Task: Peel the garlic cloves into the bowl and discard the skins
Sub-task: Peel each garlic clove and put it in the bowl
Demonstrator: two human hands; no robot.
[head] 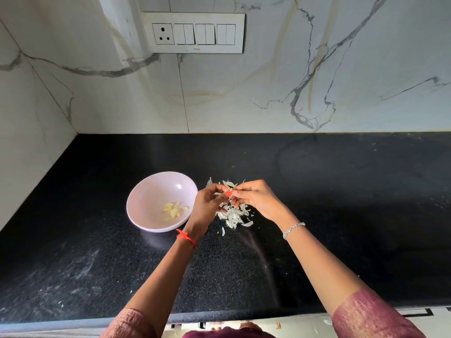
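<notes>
A pale pink bowl [146,198] stands on the black counter, left of my hands, with several peeled yellowish garlic cloves [173,212] in its bottom. A heap of white garlic skins [234,214] lies on the counter right of the bowl. My left hand [207,206] and my right hand [256,197] meet just above that heap, fingertips together, pinching a small garlic clove between them. The clove itself is mostly hidden by the fingers.
The black granite counter [341,215] runs wide to the right and towards me. A marble wall with a switch panel [194,32] stands behind, and a side wall closes the left corner. Small skin flecks lie near the front edge.
</notes>
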